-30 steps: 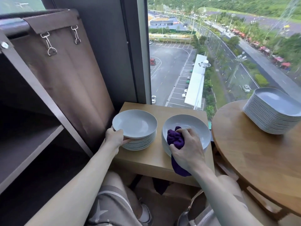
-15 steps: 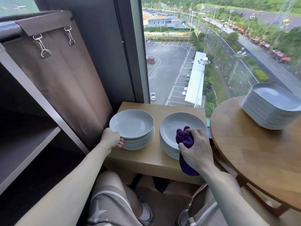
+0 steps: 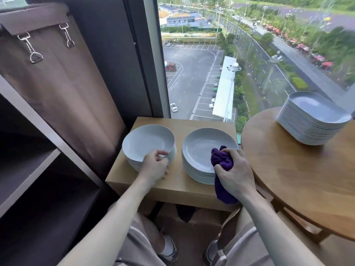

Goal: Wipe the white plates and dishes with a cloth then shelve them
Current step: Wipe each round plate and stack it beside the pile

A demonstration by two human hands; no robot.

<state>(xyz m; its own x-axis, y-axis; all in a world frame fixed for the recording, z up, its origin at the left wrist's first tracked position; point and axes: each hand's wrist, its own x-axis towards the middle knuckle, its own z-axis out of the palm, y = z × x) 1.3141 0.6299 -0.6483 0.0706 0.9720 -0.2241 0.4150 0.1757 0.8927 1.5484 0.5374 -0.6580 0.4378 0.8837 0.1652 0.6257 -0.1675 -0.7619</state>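
Two stacks of white plates sit side by side on a small wooden table (image 3: 178,186).
The left hand (image 3: 155,167) curls its fingers over the near rim of the left plate stack (image 3: 148,140). The right hand (image 3: 237,174) clutches a purple cloth (image 3: 221,159), pressing it into the top plate of the right plate stack (image 3: 199,148).

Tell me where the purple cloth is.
In the head view, the purple cloth is bunched in the right hand, on the near right rim of the right stack of round plates.
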